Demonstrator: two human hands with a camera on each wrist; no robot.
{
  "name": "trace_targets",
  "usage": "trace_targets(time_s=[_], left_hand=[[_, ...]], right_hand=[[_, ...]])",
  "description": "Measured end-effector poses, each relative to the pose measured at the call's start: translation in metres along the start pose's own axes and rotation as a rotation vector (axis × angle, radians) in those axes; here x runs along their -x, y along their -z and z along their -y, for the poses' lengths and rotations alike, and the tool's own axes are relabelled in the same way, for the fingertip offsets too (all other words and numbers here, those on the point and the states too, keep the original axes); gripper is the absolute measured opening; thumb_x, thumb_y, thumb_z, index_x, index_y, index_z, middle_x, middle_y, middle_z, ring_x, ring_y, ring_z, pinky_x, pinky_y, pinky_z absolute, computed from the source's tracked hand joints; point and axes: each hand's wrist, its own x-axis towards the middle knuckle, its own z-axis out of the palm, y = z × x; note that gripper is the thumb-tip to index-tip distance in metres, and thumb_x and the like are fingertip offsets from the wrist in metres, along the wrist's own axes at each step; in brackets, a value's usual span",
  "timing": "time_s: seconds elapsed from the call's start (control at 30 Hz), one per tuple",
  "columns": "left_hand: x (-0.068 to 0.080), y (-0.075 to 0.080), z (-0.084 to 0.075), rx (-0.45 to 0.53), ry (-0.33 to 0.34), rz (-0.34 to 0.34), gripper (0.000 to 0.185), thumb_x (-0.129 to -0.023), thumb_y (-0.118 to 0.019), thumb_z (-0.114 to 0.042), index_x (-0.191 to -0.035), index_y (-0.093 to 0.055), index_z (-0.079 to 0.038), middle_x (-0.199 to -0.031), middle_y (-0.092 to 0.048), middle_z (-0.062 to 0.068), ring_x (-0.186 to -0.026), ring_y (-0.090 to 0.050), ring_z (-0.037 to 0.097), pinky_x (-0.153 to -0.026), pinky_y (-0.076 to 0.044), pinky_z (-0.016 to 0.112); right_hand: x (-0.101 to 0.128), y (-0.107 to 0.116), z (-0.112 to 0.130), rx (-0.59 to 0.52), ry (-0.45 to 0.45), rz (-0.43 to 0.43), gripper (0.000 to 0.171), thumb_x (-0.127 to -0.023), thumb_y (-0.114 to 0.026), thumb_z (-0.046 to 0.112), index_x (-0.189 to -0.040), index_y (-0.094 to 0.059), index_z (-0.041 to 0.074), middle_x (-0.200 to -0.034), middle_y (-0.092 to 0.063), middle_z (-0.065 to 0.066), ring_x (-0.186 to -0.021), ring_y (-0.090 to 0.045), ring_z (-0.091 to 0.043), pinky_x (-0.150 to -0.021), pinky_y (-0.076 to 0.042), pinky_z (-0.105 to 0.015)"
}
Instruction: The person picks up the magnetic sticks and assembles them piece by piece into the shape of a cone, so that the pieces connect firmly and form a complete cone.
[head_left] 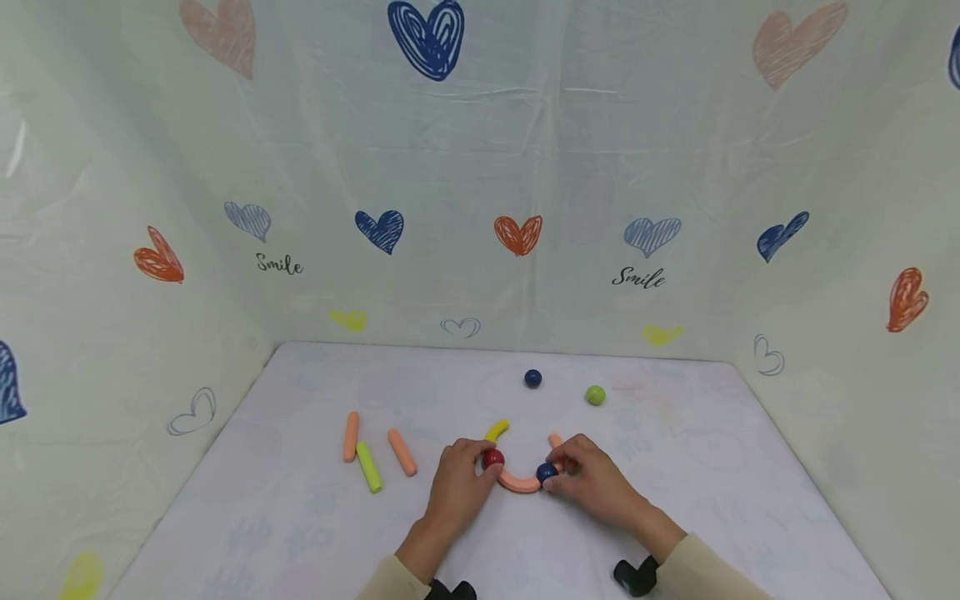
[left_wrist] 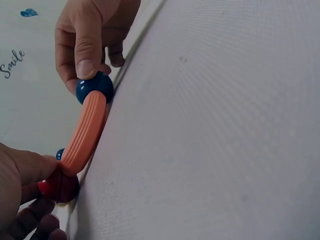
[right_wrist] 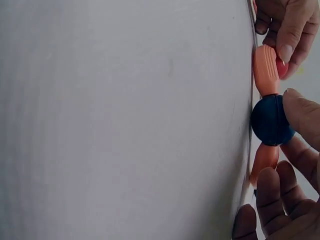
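Observation:
A curved salmon rod [head_left: 519,483] lies on the white table [head_left: 300,517] between my hands, a red ball [head_left: 492,457] at its left end and a dark blue ball [head_left: 546,472] at its right end. My left hand [head_left: 459,487] pinches the red ball [left_wrist: 59,186]. My right hand [head_left: 592,479] pinches the blue ball [right_wrist: 271,120], which also joins another salmon rod [right_wrist: 264,160] behind it. A curved yellow rod [head_left: 497,430] reaches back from the red ball. In the left wrist view the salmon rod [left_wrist: 85,132] runs up to the blue ball [left_wrist: 95,86].
Two straight salmon rods [head_left: 350,436] [head_left: 402,452] and a yellow-green rod [head_left: 368,467] lie to the left. A loose blue ball [head_left: 532,378] and a green ball [head_left: 596,395] sit farther back. Heart-printed cloth walls [head_left: 480,208] enclose the table on three sides.

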Motion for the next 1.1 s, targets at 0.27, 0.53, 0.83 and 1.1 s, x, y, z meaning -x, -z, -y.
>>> trace_targets(time_s=[0.27, 0.53, 0.83, 1.1], left_hand=[[0.0067, 0.0076, 0.0007, 0.005, -0.004, 0.082, 0.032, -0.086, -0.088, -0.026, -0.114, -0.077, -0.014, -0.108, -0.065, 0.001, -0.1, -0.055, 0.016, -0.083, -0.052, 0.034], [0.0093, 0.0082, 0.0028, 0.061, 0.04, 0.129, 0.031, -0.087, -0.088, -0.028, -0.112, -0.076, -0.016, -0.124, -0.06, 0.004, -0.111, -0.055, 0.02, -0.093, -0.054, 0.042], [0.0094, 0.008, 0.0067, 0.079, 0.031, 0.124, 0.031, -0.085, -0.09, -0.026, -0.111, -0.075, -0.018, -0.121, -0.061, 0.0, -0.095, -0.053, 0.012, -0.08, -0.05, 0.027], [0.0085, 0.0092, 0.0069, 0.095, 0.04, 0.127, 0.031, -0.084, -0.091, -0.027, -0.109, -0.075, -0.02, -0.121, -0.061, 0.0, -0.094, -0.053, 0.012, -0.079, -0.05, 0.027]], right_hand=[[0.0018, 0.008, 0.0053, 0.02, -0.012, 0.045, 0.029, -0.094, -0.081, 0.021, -0.122, -0.075, 0.017, -0.111, -0.059, 0.006, -0.097, -0.055, -0.01, -0.084, -0.049, -0.024], [0.0018, 0.0106, 0.005, 0.003, -0.018, 0.073, 0.027, -0.095, -0.08, 0.022, -0.121, -0.076, 0.019, -0.114, -0.059, 0.005, -0.1, -0.055, -0.012, -0.084, -0.049, -0.025], [0.0002, 0.0089, 0.0036, 0.001, -0.032, 0.07, 0.03, -0.093, -0.083, 0.028, -0.121, -0.076, 0.021, -0.113, -0.059, 0.006, -0.1, -0.054, -0.013, -0.084, -0.048, -0.026], [0.0015, 0.0093, 0.0046, -0.004, -0.006, 0.069, 0.029, -0.093, -0.083, 0.026, -0.12, -0.076, 0.019, -0.112, -0.059, 0.005, -0.099, -0.055, -0.012, -0.084, -0.049, -0.025]])
